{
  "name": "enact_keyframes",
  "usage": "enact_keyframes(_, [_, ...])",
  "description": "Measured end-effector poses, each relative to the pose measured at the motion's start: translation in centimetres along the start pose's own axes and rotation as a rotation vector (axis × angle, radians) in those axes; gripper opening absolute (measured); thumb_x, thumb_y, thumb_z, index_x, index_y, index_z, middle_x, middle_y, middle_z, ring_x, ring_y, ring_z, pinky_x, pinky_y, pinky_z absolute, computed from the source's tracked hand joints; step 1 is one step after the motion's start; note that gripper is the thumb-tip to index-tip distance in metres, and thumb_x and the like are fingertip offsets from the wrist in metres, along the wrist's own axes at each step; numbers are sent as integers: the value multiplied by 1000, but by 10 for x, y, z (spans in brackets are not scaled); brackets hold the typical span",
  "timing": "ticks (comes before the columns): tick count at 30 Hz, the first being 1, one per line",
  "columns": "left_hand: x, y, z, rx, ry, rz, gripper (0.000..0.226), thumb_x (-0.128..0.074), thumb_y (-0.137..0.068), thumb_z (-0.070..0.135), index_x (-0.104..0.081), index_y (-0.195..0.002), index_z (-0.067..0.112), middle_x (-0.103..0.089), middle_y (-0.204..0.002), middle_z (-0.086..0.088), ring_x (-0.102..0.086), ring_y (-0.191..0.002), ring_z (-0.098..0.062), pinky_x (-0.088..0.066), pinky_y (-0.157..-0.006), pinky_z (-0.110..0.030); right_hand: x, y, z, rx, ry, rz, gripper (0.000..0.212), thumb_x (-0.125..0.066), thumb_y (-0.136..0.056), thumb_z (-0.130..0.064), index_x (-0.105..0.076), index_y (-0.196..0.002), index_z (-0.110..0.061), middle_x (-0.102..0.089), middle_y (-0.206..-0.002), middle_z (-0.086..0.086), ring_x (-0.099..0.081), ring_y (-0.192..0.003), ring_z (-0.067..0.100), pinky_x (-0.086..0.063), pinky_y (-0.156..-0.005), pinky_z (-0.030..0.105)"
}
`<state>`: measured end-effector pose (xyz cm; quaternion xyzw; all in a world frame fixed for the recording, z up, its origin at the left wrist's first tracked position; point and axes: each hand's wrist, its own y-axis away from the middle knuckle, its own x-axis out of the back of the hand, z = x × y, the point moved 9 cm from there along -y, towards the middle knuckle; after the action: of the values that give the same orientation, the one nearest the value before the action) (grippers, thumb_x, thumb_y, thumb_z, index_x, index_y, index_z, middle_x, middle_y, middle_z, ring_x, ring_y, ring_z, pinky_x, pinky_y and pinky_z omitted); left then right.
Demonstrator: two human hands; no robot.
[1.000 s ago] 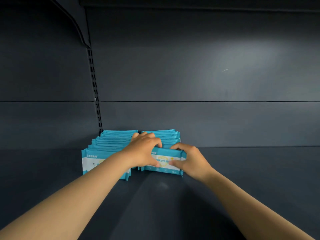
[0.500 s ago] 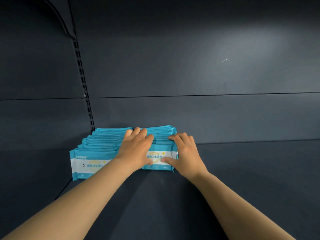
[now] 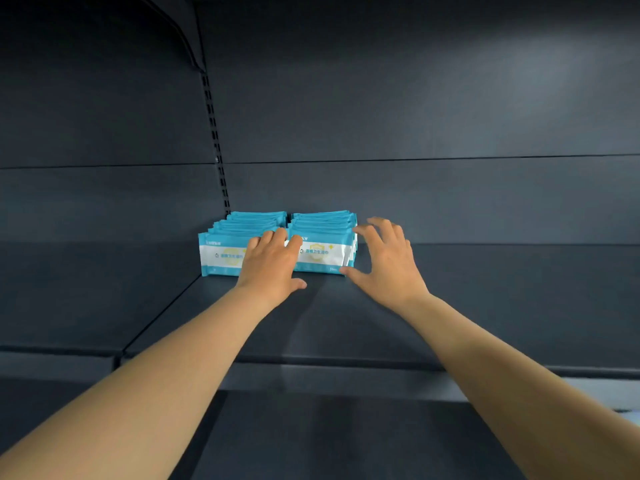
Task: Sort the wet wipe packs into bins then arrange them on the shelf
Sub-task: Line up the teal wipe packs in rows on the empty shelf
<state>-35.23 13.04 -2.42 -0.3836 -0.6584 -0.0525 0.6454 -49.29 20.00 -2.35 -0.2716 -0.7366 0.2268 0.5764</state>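
Two rows of blue-and-white wet wipe packs stand upright side by side at the back left of the dark shelf. The left row and the right row each hold several packs. My left hand lies in front of the seam between the rows, its straight fingers touching the front packs. My right hand is spread beside the right row's right end, thumb at the front pack's lower corner, fingers at the top edge, gripping nothing.
A slotted upright runs down the dark back panel just left of the packs. The shelf's front lip crosses the view below my forearms. Bare shelf surface stretches to the right of the packs.
Both hands have come off the right front pack. My right hand slid to the row's right end and spread, and my left hand flattened at the seam. The view pulled back.
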Motion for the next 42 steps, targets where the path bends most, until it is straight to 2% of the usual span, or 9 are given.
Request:
enact_keyframes(4, [34, 56, 2, -21, 39, 10, 61, -59, -85, 50, -40, -132, 17, -44, -127, -2, -40, -118, -22, -32, -98, -33, 43, 50, -28, 73, 72, -79, 65, -69, -80, -43, -43, -135, -20, -37, -139, 1, -29, -129, 22, -29, -103, 37])
enact_keyframes(8, [54, 120, 4, -40, 82, 0, 59, -59, -86, 49, -41, -130, 16, -44, -126, -4, -40, -118, -24, -34, -97, -35, 68, 104, -60, 31, 89, -123, 64, -66, -82, -44, -42, -136, -20, -39, -138, 2, -30, -128, 21, -30, -104, 39])
enact_keyframes(15, [17, 247, 24, -85, 202, -76, 52, -59, -86, 47, -46, -124, 14, -47, -121, -5, -42, -115, -24, -38, -92, -35, 50, 240, -91, -33, 44, -199, 54, -70, -81, -37, -52, -127, -14, -49, -127, 6, -41, -119, 27, -39, -99, 44])
enact_keyframes(20, [-70, 321, 41, -55, 228, -268, 51, -58, -87, 48, -46, -125, 16, -47, -121, -3, -44, -115, -22, -40, -93, -33, -8, 340, -65, -218, -7, -390, 51, -67, -84, -35, -51, -129, -17, -47, -130, 1, -38, -122, 20, -34, -103, 36])
enact_keyframes(23, [-133, 365, 54, -28, 241, -410, 48, -56, -87, 47, -46, -123, 16, -47, -123, -4, -44, -116, -23, -38, -94, -32, -46, 395, -44, -309, -13, -484, 51, -66, -85, -38, -51, -128, -17, -48, -129, 0, -39, -121, 19, -34, -100, 29])
enact_keyframes(32, [-322, 487, 93, 167, 400, -796, 49, -62, -84, 45, -46, -121, 17, -48, -121, -2, -47, -113, -22, -43, -88, -33, -161, 550, 28, -638, -97, -765, 49, -68, -83, -35, -49, -127, -22, -45, -135, -4, -36, -123, 14, -35, -100, 29])
enact_keyframes(36, [-382, 508, 104, 410, 570, -821, 48, -68, -82, 36, -48, -118, 11, -50, -119, -8, -49, -109, -24, -45, -88, -36, -223, 598, 52, -839, -221, -838, 49, -73, -79, -30, -51, -122, -22, -55, -123, -1, -51, -112, 15, -43, -89, 28])
enact_keyframes(39, [-419, 500, 111, 477, 580, -776, 51, -69, -82, 34, -48, -121, 9, -49, -120, -11, -47, -111, -28, -43, -90, -37, -270, 618, 67, -979, -301, -856, 51, -75, -77, -34, -51, -120, -22, -58, -113, -2, -54, -99, 13, -44, -78, 26])
enact_keyframes(42, [-450, 484, 108, 507, 538, -724, 56, -70, -81, 32, -47, -126, 8, -47, -125, -14, -44, -115, -30, -37, -93, -37, -308, 621, 82, -1138, -360, -801, 56, -77, -74, -37, -51, -119, -18, -58, -104, -2, -54, -87, 12, -45, -67, 23])
